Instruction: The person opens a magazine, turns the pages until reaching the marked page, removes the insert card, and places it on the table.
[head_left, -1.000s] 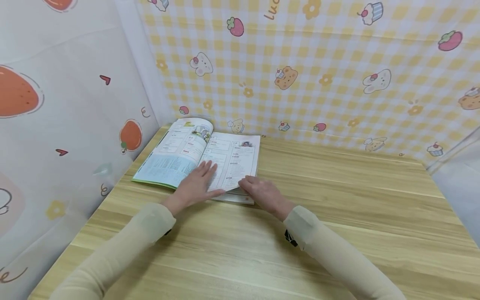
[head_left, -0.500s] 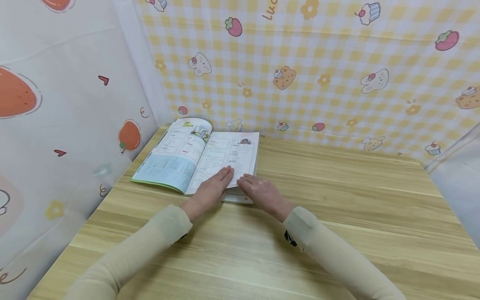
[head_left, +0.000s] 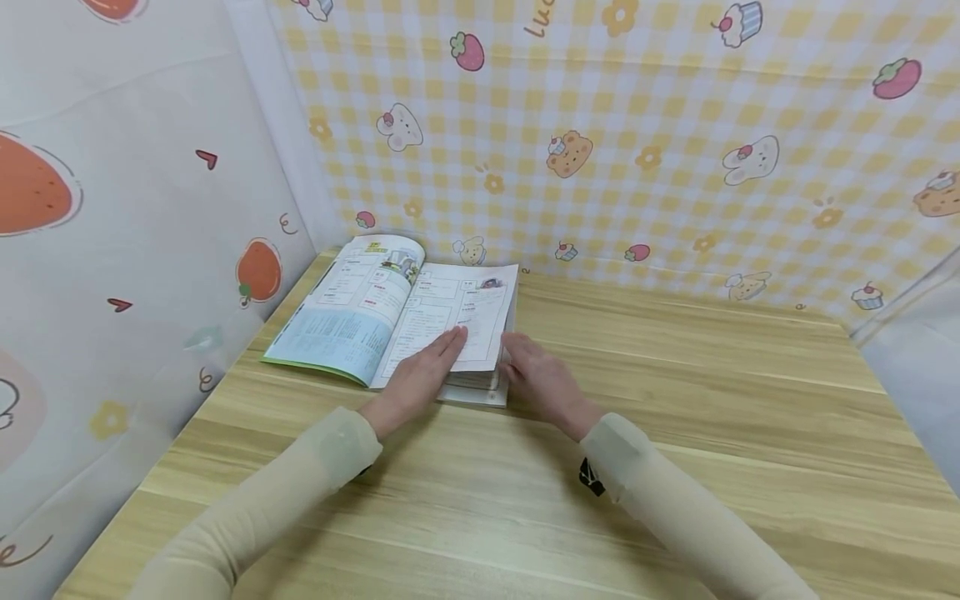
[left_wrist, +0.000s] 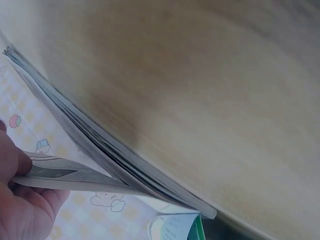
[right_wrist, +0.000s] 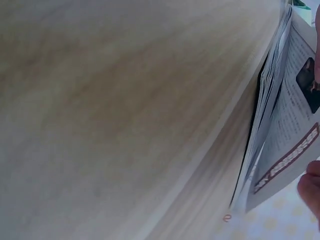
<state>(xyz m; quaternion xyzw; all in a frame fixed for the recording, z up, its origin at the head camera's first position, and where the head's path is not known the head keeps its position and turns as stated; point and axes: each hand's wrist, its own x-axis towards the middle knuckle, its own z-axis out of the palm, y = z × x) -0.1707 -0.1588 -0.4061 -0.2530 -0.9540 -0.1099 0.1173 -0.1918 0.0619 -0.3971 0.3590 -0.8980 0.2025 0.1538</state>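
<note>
An open paperback book (head_left: 337, 283) with printed pages and a green-edged cover lies at the left rear of the table. At the lower part of its right side, my left hand (head_left: 416, 383) pinches a raised page (head_left: 480, 329). The left wrist view shows the thumb on one face of the page (left_wrist: 82, 179) and the fingers on the other. My right hand (head_left: 547, 383) is at the book's right edge, fingers extended. In the right wrist view its fingertips (right_wrist: 311, 187) are close to the page's free edge; contact cannot be told.
The wood-grain table (head_left: 675, 433) stretches out in front and to the right. A yellow checked cloth (head_left: 637, 100) hangs behind it, and a white printed cloth (head_left: 172, 167) stands along the left side.
My left hand has slid rightward from the middle of the book to the raised page. My right hand has left the page's lower corner and moved slightly up and right.
</note>
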